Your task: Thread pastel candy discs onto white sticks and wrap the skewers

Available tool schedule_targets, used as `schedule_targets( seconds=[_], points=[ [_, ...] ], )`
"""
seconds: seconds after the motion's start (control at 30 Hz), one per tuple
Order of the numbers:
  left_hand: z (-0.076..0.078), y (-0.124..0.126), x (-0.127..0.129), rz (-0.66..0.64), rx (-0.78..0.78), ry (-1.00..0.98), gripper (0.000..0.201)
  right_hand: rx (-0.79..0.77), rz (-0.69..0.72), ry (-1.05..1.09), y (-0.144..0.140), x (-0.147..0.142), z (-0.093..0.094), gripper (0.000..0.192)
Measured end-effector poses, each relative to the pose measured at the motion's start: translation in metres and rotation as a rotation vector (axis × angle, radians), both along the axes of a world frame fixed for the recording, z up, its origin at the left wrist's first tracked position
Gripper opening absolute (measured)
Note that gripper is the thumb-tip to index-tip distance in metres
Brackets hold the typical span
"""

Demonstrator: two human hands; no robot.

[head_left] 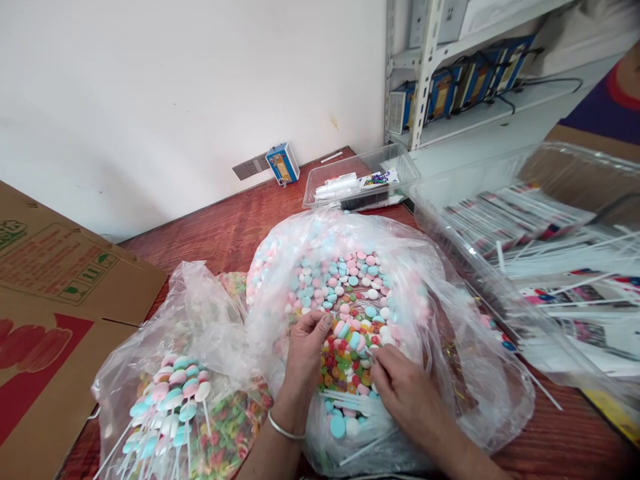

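Note:
My left hand [307,343] is closed in a pinch over a large clear plastic bag [415,267] of pastel, button-shaped candies [353,280]. Whatever the fingertips hold is too small to make out. Just to its right, my right hand [403,380] is also closed, thumb against fingers, its contents hidden. Between and below the hands lie small colourful ring candies [343,367] mixed with pastel pieces. White sticks [350,400] rest near my right hand. In a second clear bag [200,300] on the left, finished candy sticks [170,400] lie over more ring candies [230,427].
A cardboard box [65,287] stands at the left. On the right, a clear bin [480,267] holds printed packets and white sticks. Behind the bag is a clear tray [313,180] with white items. A blue device [283,164] sits by the wall; metal shelving [425,73] rises at the back right.

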State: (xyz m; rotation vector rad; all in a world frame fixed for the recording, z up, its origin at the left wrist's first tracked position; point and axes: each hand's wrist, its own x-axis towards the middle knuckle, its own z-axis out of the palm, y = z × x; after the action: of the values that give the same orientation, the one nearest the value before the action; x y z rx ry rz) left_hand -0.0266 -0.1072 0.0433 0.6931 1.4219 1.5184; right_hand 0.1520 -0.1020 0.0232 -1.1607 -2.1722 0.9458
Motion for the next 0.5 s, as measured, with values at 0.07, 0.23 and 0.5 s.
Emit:
schedule_targets(
  seconds=[0.07, 0.23, 0.5],
  points=[
    [0.003, 0.005, 0.014, 0.071, 0.054, -0.258, 0.027, 0.104, 0.014, 0.035, -0.004, -0.004, 0.000, 0.029],
    [0.012, 0.010, 0.052, 0.105, 0.140, -0.483, 0.035, -0.030, 0.023, 0.081, -0.009, -0.009, -0.001, 0.028],
    [0.015, 0.011, 0.074, 0.140, 0.046, -0.426, 0.040, -0.177, 0.029, 0.116, -0.009, -0.008, 0.004, 0.037]
  ],
)
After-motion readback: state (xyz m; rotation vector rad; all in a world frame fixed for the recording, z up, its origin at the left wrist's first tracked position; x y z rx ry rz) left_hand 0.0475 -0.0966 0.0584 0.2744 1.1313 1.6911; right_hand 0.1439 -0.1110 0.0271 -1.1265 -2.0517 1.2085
